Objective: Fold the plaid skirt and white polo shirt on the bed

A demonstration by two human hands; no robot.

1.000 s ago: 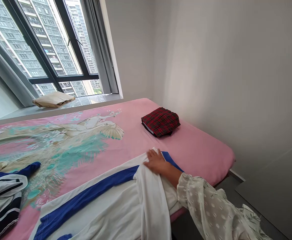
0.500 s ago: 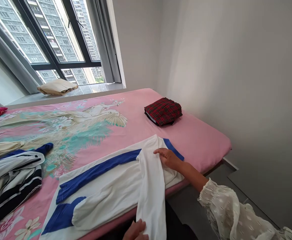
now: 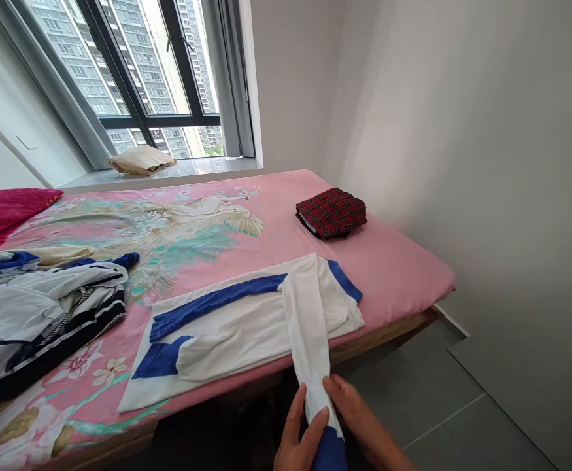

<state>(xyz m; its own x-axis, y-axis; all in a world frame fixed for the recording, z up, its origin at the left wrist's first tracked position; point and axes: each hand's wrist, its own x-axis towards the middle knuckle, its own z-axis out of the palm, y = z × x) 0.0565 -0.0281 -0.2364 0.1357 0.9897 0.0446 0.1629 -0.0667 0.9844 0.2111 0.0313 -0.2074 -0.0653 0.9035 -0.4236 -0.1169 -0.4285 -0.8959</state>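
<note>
A bed [image 3: 403, 268] under a pink sheet printed with a white bird and teal foliage is set in the corner of the room, and its wooden frame [image 3: 388, 330] is seen along the near edge. A plain white wall [image 3: 462, 131] runs along its right side. Behind it a pale sill [image 3: 202, 167] is carried below a large dark-framed window [image 3: 133, 72], through which high-rise blocks are seen and daylight is admitted. A grey curtain [image 3: 231, 78] is drawn to the window's right. The floor [image 3: 437, 405] is laid with grey tiles.
</note>
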